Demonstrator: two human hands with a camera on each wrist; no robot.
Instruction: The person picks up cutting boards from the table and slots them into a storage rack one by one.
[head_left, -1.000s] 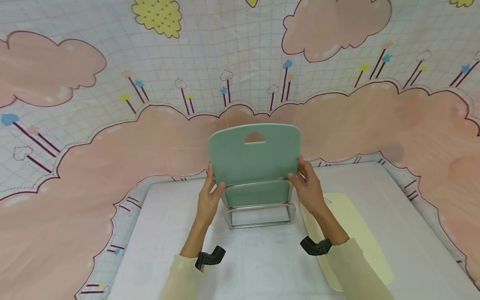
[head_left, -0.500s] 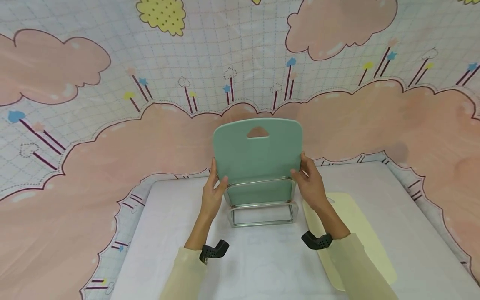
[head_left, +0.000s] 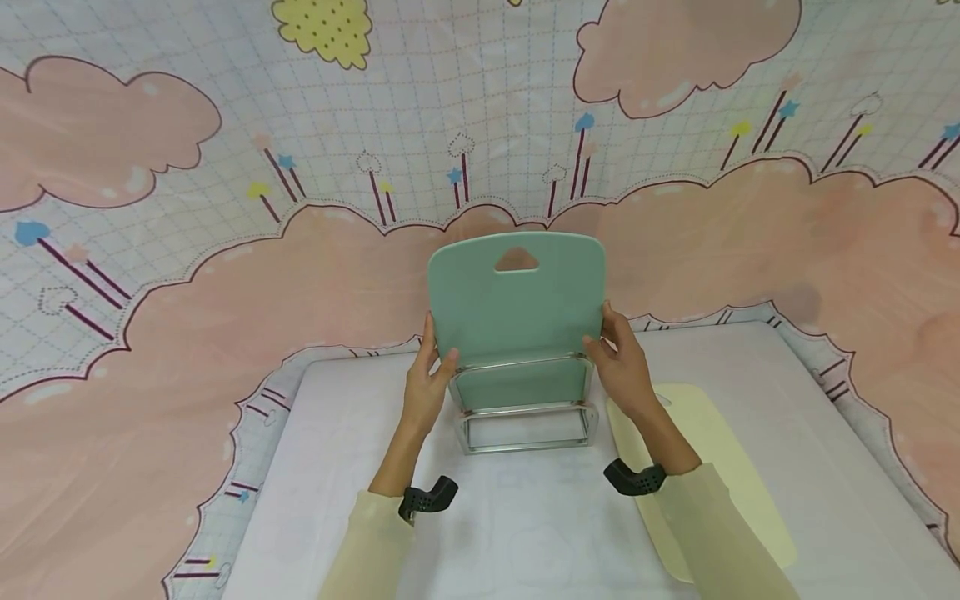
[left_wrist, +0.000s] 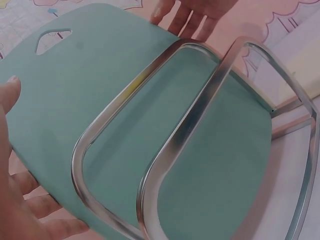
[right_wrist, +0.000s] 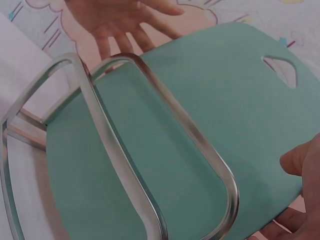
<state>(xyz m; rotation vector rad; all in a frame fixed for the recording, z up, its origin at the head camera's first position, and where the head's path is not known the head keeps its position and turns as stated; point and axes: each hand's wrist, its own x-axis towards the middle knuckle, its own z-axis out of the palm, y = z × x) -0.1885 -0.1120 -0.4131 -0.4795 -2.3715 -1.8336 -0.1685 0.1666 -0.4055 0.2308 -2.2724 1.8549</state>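
Observation:
A green cutting board (head_left: pixel 517 308) with a handle cutout stands nearly upright in a metal wire rack (head_left: pixel 525 449). Its lower part sits behind the rack's rear hoop (left_wrist: pixel 125 95). My left hand (head_left: pixel 429 383) holds the board's left edge, thumb in front and fingers behind. At the opposite edge, my right hand (head_left: pixel 621 362) has the same kind of hold. In the right wrist view, the right thumb (right_wrist: pixel 295 159) lies over the board's face and the fingertips (right_wrist: pixel 287 222) show past its edge. The rack's front slot holds nothing.
A cream cutting board (head_left: pixel 720 467) lies flat on the white table (head_left: pixel 337 467) to the right, partly under my right forearm. Behind the table hangs a cloth (head_left: pixel 360 283) printed with clouds.
The green board's top edge has risen slightly relative to the rack, with both hands keeping their hold. The head view has shifted a little.

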